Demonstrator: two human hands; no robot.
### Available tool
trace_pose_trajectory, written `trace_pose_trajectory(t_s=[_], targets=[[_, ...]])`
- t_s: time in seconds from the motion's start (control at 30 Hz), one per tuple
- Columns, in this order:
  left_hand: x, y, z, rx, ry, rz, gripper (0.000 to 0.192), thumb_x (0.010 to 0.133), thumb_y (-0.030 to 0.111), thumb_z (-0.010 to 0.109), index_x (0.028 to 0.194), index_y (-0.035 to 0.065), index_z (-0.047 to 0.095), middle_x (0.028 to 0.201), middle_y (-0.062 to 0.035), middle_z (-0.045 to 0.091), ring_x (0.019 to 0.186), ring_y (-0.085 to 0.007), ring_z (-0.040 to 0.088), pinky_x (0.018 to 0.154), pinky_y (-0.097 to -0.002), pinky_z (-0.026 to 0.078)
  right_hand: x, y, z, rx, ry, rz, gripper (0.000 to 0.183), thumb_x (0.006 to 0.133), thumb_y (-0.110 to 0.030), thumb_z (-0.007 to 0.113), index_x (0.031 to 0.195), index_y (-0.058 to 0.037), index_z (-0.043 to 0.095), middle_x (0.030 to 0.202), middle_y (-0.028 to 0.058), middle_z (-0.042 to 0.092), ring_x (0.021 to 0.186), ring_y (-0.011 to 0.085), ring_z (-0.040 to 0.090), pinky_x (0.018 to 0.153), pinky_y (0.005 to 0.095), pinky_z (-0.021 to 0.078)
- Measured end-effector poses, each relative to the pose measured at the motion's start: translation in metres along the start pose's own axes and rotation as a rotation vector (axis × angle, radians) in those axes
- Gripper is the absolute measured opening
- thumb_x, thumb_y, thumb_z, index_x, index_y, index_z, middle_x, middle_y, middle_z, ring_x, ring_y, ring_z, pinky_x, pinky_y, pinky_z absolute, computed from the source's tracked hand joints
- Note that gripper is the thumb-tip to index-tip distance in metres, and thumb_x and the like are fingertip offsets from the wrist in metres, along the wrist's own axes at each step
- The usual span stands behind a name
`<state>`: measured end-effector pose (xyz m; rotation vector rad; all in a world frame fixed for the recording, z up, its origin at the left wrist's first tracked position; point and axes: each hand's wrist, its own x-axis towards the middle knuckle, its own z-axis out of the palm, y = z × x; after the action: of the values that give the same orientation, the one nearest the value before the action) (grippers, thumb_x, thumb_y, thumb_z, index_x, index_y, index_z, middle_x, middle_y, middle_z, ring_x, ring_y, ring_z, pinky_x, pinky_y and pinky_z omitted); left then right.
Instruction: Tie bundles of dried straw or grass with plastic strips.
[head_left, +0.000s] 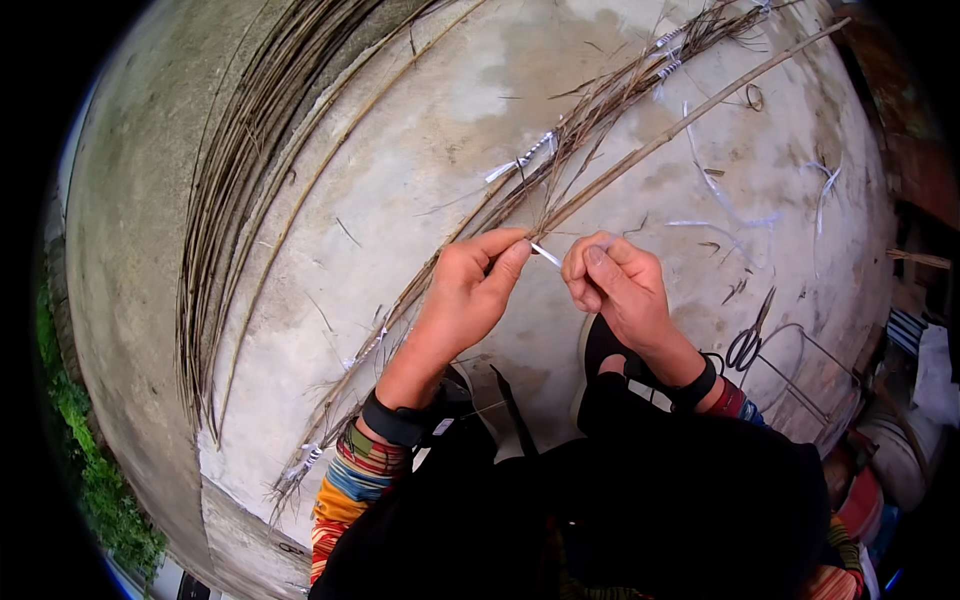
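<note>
My left hand (480, 281) pinches a thin branch or bundle of twigs, with a white plastic strip (546, 255) at its fingertips. The strip runs to my right hand (619, 281), whose curled fingers grip its other end. A bare wooden stick (660, 139) reaches from near my left fingertips to the upper right. Beside it lies a long bundle of thin branches (600, 105), wrapped in places with white strip, such as the white binding (529, 156) above my hands. The bundle continues behind my left forearm to the lower left.
Scissors (746, 345) and a bent metal wire frame (799, 375) lie on the concrete at the right. Loose white strips (712, 184) are scattered above them. A large pile of long thin branches (225, 225) lies at the left. My shoes are just below my hands.
</note>
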<state>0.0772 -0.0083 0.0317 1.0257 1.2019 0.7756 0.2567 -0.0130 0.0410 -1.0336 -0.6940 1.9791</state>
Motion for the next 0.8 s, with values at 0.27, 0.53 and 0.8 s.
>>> trace_pose_trajectory(t_s=[0.27, 0.53, 0.8], targets=[[-0.010, -0.003, 0.007, -0.094, -0.129, -0.188, 0.020, 0.088, 0.015, 0.052, 0.086, -0.0025, 0.059, 0.059, 0.0047, 0.042, 0.056, -0.0031, 0.035, 0.047, -0.0214, 0.030, 0.027, 0.038, -0.032, 0.918, 0.031, 0.510, 0.019, 0.090, -0.015, 0.041, 0.081, -0.0013, 0.050, 0.062, 0.0019, 0.045, 0.044, 0.0041, 0.032, 0.040, 0.0170, 0.0243], [-0.010, 0.006, 0.004, -0.115, -0.209, -0.218, 0.026, 0.092, 0.019, 0.045, 0.077, 0.0019, 0.058, 0.055, 0.0046, 0.043, 0.051, -0.0043, 0.037, 0.048, -0.0217, 0.031, 0.055, 0.036, -0.018, 0.314, -0.029, 0.396, 0.021, 0.085, -0.022, 0.057, 0.084, -0.0008, 0.059, 0.065, 0.0026, 0.055, 0.046, 0.0068, 0.044, 0.037, 0.0193, 0.0325], [-0.009, 0.003, 0.011, -0.264, -0.283, -0.288, 0.021, 0.092, 0.019, 0.047, 0.087, 0.0019, 0.058, 0.057, 0.0044, 0.043, 0.046, -0.0020, 0.033, 0.042, -0.0177, 0.025, 0.064, 0.027, -0.018, 0.050, -0.149, 0.281, 0.025, 0.084, -0.027, 0.061, 0.081, -0.0022, 0.062, 0.064, 0.0020, 0.056, 0.051, 0.0073, 0.048, 0.043, 0.0190, 0.0354]])
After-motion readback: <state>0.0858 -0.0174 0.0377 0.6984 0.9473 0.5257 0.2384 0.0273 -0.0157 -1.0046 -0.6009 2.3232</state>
